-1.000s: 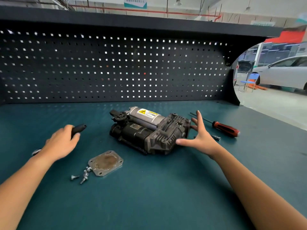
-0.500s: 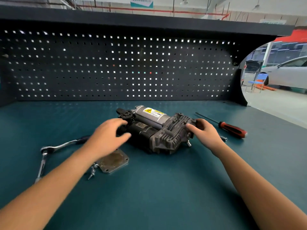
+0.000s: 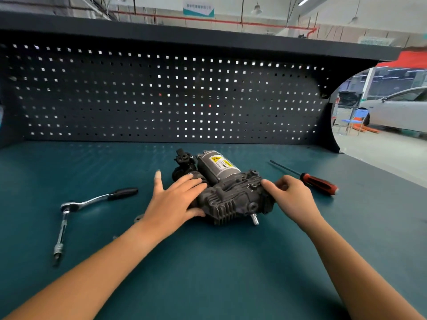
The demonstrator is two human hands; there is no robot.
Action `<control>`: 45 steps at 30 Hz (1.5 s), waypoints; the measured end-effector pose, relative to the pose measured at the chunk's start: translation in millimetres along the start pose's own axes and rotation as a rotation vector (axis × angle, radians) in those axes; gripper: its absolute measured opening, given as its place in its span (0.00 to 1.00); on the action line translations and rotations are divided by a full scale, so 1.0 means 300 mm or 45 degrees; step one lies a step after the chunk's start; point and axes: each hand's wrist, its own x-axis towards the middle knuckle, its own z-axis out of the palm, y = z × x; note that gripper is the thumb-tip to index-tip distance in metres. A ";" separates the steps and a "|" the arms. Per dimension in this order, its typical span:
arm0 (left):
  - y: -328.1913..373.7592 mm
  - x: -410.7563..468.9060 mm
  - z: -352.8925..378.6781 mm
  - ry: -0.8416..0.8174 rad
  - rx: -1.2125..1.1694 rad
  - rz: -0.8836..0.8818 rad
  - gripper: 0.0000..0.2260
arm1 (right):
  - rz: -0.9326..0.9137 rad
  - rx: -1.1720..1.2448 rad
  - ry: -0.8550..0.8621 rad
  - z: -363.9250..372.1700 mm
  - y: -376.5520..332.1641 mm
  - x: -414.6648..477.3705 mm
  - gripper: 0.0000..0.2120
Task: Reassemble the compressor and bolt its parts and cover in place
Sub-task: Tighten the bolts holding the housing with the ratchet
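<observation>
We see one compressor [image 3: 227, 192]: a dark grey cast-metal block with cooling fins, a silver cylinder bearing a yellow warning label, and a black fitting at its far end. It lies near the middle of the teal benchtop [image 3: 208, 269], its finned end toward us, with a single short silver stud [image 3: 254, 220] sticking out of its near lower edge.

Both our hands are on it. Our left hand [image 3: 172, 204] lies over its left side, fingers spread and nearly straight across the top, thumb against the near face, little finger lifted clear. Our right hand [image 3: 292, 195] grips the right end, fingers curled round the casting and thumb pressed on top.

Just beside our left wrist one corner of a flat grey metal plate [image 3: 138, 219] shows; the arm hides the rest. To the left lies one chrome ratchet wrench [image 3: 101, 199] with a black handle, and one slim chrome extension bar [image 3: 60, 235] runs from its head toward us. Just beyond our right hand lies one screwdriver [image 3: 317, 182] with a red and black handle.

Behind stands one dark perforated pegboard [image 3: 161, 100]; past its right edge we count one white car [image 3: 402, 109] and one blue chair [image 3: 352, 122].
</observation>
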 end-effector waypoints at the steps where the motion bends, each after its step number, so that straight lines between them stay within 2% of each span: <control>1: -0.021 0.002 -0.008 -0.015 -0.041 0.013 0.32 | 0.019 0.018 0.006 -0.003 -0.006 -0.029 0.18; 4: -0.065 0.011 -0.038 -0.135 -0.090 0.059 0.32 | 0.120 0.194 0.024 -0.021 -0.040 -0.150 0.19; 6: -0.070 0.010 -0.078 -0.293 -0.044 0.072 0.33 | 0.148 0.293 0.040 -0.026 -0.068 -0.258 0.17; 10: -0.016 -0.066 -0.141 -0.498 -0.072 0.034 0.42 | 0.024 0.372 -0.005 -0.025 -0.112 -0.454 0.11; 14: 0.154 -0.149 -0.149 -0.496 0.104 0.006 0.53 | -0.049 0.477 -0.259 -0.057 -0.139 -0.525 0.16; 16: 0.192 -0.149 -0.147 -0.471 0.116 -0.081 0.55 | -0.094 0.487 -0.381 -0.089 -0.133 -0.497 0.13; 18: 0.200 -0.156 -0.151 -0.439 0.048 -0.103 0.55 | -0.230 0.377 -0.228 -0.107 -0.095 -0.430 0.03; 19: 0.204 -0.163 -0.153 -0.426 0.000 -0.086 0.55 | -0.318 0.215 -0.096 -0.115 -0.072 -0.380 0.07; 21: 0.239 -0.179 -0.157 -0.387 -0.165 -0.044 0.55 | -0.523 -0.316 0.027 -0.120 -0.030 -0.264 0.24; 23: 0.287 -0.187 -0.154 -0.331 -0.287 -0.031 0.53 | -0.647 -0.821 -0.124 -0.115 0.002 -0.153 0.38; 25: 0.320 -0.183 -0.143 -0.271 -0.262 -0.044 0.50 | -0.739 -1.111 -0.354 -0.101 0.023 -0.069 0.43; 26: 0.330 -0.179 -0.139 -0.249 -0.261 -0.067 0.48 | -0.761 -1.145 -0.461 -0.092 0.025 -0.040 0.45; 28: 0.337 -0.175 -0.134 -0.234 -0.282 -0.109 0.48 | -0.731 -1.019 -0.613 -0.071 0.020 -0.010 0.46; 30: 0.340 -0.173 -0.131 -0.216 -0.279 -0.117 0.48 | -0.721 -0.958 -0.644 -0.058 0.019 0.009 0.46; 34: 0.331 -0.168 -0.126 -0.192 -0.313 -0.056 0.47 | -0.807 -1.028 -0.513 -0.046 0.018 0.027 0.42; 38: 0.235 -0.157 -0.110 -0.167 -0.323 0.050 0.43 | -0.742 -0.910 -0.433 -0.020 0.008 -0.001 0.40; 41: 0.105 -0.143 -0.101 -0.331 -0.363 0.120 0.41 | -0.744 -0.997 -0.359 -0.022 0.022 -0.013 0.39; 43: 0.023 -0.132 -0.100 -0.439 -0.434 0.081 0.46 | -0.733 -1.040 -0.339 -0.022 0.039 -0.025 0.40; 45: -0.035 -0.120 -0.096 -0.433 -0.630 -0.062 0.55 | -0.706 -1.029 -0.330 -0.006 0.045 -0.033 0.43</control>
